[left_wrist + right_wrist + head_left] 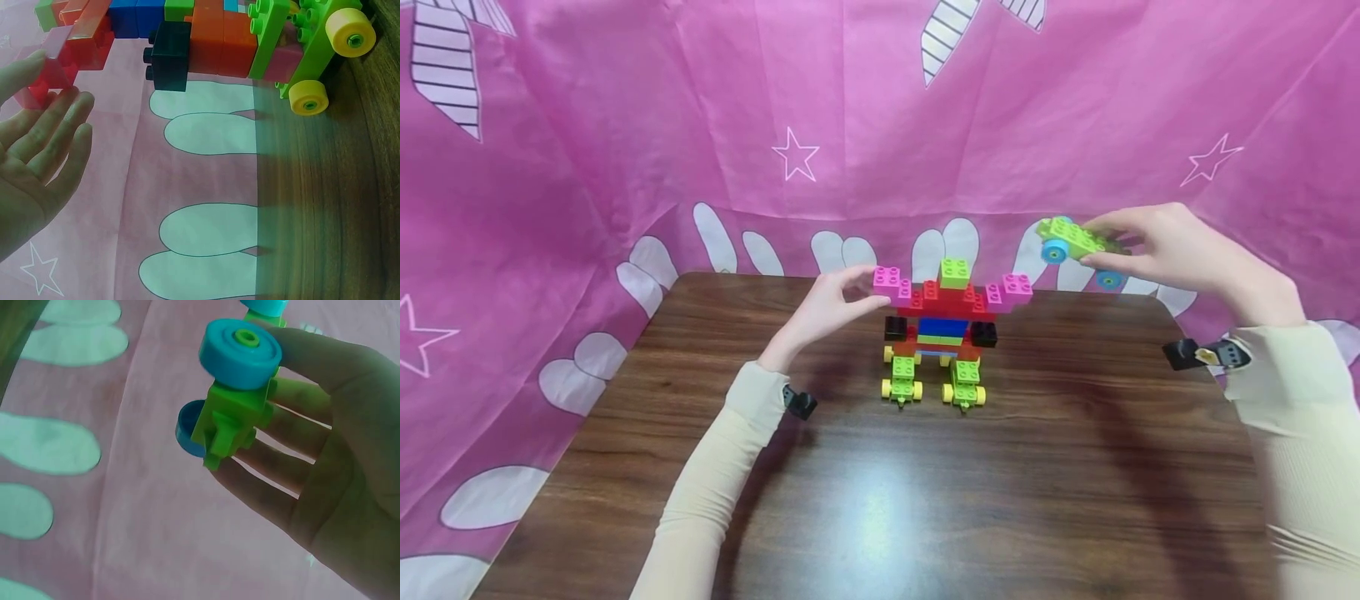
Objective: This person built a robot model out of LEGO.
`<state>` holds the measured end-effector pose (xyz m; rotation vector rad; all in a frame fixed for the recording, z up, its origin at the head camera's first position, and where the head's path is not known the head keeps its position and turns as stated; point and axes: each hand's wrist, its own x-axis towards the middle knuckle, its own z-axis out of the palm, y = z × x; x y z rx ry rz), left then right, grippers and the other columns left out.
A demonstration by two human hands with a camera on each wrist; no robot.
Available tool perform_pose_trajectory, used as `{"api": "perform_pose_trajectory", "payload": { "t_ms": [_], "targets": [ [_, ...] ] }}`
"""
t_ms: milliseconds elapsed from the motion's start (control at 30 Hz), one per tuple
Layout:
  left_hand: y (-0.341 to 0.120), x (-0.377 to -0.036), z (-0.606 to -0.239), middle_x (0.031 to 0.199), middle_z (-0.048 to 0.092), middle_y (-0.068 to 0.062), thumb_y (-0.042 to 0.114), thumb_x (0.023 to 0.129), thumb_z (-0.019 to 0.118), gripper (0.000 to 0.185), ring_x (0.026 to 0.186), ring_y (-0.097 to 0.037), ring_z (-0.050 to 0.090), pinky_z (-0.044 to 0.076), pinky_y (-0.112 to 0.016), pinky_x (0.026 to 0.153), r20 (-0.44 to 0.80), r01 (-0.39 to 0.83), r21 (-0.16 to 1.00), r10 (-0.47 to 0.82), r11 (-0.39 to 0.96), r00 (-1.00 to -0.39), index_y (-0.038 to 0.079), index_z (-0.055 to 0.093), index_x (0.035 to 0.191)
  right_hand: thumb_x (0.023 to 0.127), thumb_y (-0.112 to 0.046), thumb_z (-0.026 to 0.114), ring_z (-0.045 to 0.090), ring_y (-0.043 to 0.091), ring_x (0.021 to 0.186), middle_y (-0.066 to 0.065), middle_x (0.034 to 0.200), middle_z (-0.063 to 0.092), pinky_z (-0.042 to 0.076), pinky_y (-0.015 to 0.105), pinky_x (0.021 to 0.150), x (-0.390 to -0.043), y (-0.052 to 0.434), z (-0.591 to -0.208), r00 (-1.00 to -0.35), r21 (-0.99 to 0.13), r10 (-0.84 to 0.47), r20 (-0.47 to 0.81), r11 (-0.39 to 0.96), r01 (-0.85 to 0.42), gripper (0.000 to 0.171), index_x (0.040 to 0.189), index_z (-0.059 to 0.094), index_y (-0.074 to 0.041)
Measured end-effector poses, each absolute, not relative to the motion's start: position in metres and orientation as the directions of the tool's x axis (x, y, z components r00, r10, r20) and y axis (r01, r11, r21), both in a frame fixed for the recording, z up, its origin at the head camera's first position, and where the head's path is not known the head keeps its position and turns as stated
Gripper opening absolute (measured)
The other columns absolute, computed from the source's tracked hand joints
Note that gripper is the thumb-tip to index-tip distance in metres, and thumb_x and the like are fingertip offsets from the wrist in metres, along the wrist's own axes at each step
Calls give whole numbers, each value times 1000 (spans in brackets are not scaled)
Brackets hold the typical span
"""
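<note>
Bricks of many colours make up the model (pixel 942 333) that we see standing upright toward the far middle of the tabletop (pixel 880 483), on two green wheeled bases with yellow wheels (pixel 901 388). Its upper part is red with a blue and green band below, a green brick on top, black bricks at either side and pink bricks stepping outward like arms.

Our left hand (pixel 833 307) reaches to the model's left pink arm (pixel 891 281). In the head view the thumb and fingertips meet that pink brick; in the left wrist view the fingers (pixel 59 134) lie nearly straight, and their tips touch the pink and red bricks (pixel 56 69). So we read this grip as open, fingers touching rather than curled round.

Our right hand (pixel 1176 250) is raised well to the right of the model, above the far right corner of the tabletop. Its grip holds a small green wheeled piece with blue wheels (pixel 1075 242); the right wrist view shows the fingers (pixel 300 434) behind the piece (pixel 234 415) and a blue wheel at the fingertips.

A pink cloth with white shapes and stars (pixel 625 150) hangs behind and drapes round the tabletop.
</note>
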<state>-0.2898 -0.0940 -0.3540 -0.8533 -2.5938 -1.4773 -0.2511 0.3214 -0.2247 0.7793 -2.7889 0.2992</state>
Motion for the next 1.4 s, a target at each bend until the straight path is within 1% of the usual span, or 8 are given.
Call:
{"api": "perform_pose_trajectory", "payload": {
  "t_ms": [67,133,233,300,367,700,1000,1400],
  "targets": [
    [-94,-289,-354,109,74,-7,27,87,77,51,98,-18,68,56,-35,90,293,477,783,438,400,-850,11,61,133,82,-22,81,54,-18,82,3,98,76,43,-4,73,-253,309,-219,-821,-140,-510,255,821,-554,37,116,72,-11],
    [-94,-289,-353,109,73,-6,27,87,77,50,97,-18,68,55,-34,89,295,477,782,435,402,-850,11,62,132,82,-22,81,58,-15,82,1,98,76,49,2,76,-256,297,-214,-808,-130,-539,238,807,-576,37,116,72,-12],
    [-94,-288,-353,108,73,-6,27,87,77,50,97,-18,67,55,-34,89,298,478,783,433,399,-851,11,62,132,83,-23,81,66,2,84,2,101,76,59,23,80,-258,280,-209,-785,-119,-581,215,782,-612,38,119,71,-12],
    [-93,-288,-353,108,73,-6,27,87,77,50,98,-18,67,54,-34,89,297,477,784,433,398,-851,11,61,132,84,-22,79,70,13,89,5,107,75,60,38,82,-259,269,-206,-768,-122,-610,196,762,-636,40,121,70,-10],
    [-94,-287,-353,107,73,-7,27,87,77,50,98,-18,67,54,-34,89,295,475,785,433,398,-852,11,61,133,85,-22,78,71,21,93,7,110,75,59,45,84,-261,257,-204,-744,-123,-644,180,736,-666,40,122,69,-9],
    [-94,-286,-353,109,73,-7,28,87,77,51,99,-19,67,55,-36,91,289,464,793,427,395,-857,11,61,133,86,-20,77,71,19,95,4,107,75,60,41,85,-272,211,-209,-661,-140,-740,125,646,-750,38,121,69,-8],
    [-93,-289,-356,107,74,-7,28,88,76,48,98,-19,67,55,-41,93,300,476,796,439,375,-847,11,62,131,86,-22,78,69,15,94,-1,106,74,59,38,86,-276,193,-213,-634,-134,-764,122,621,-773,38,122,69,-12],
    [-93,-289,-356,110,74,-6,27,88,76,47,98,-18,67,55,-38,92,308,482,799,443,360,-842,12,63,130,87,-21,77,56,11,72,1,98,72,55,32,73,-278,190,-222,-620,-84,-771,147,615,-784,38,122,69,-11]
  ]
}}
